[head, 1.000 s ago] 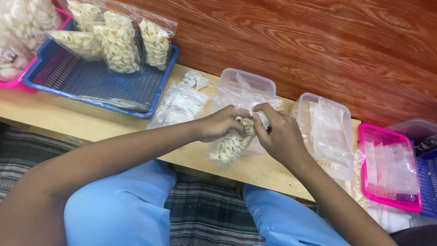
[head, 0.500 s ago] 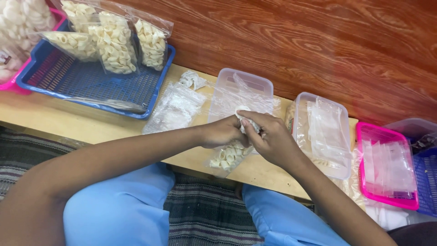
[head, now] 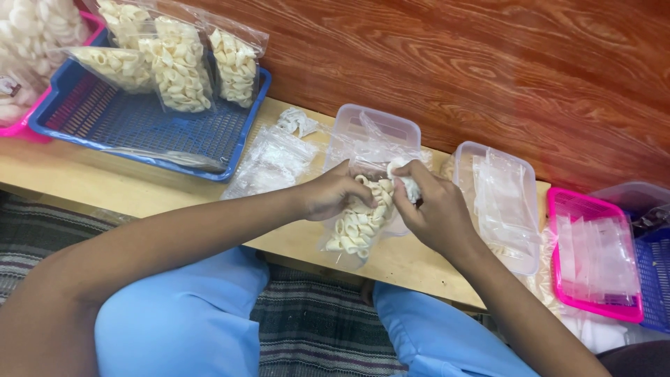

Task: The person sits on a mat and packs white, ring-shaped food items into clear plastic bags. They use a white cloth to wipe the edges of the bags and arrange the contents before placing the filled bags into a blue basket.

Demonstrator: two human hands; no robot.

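clear pasta bag (head: 359, 225) between both hands

We see our two bare forearms, no sleeves, watch or rings on them, ending in the left hand (head: 328, 194) and right hand (head: 434, 209) at mid-frame. Along the lower edge of the frame, light blue trousers (head: 181, 318) of plain smooth cloth cover both our thighs.

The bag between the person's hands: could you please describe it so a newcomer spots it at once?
On the pale wooden bench, just in front of the clear lidded tub, lies a small clear bag of cream shell-shaped pieces. Unlike the filled bags in the blue tray, both hands grip it.
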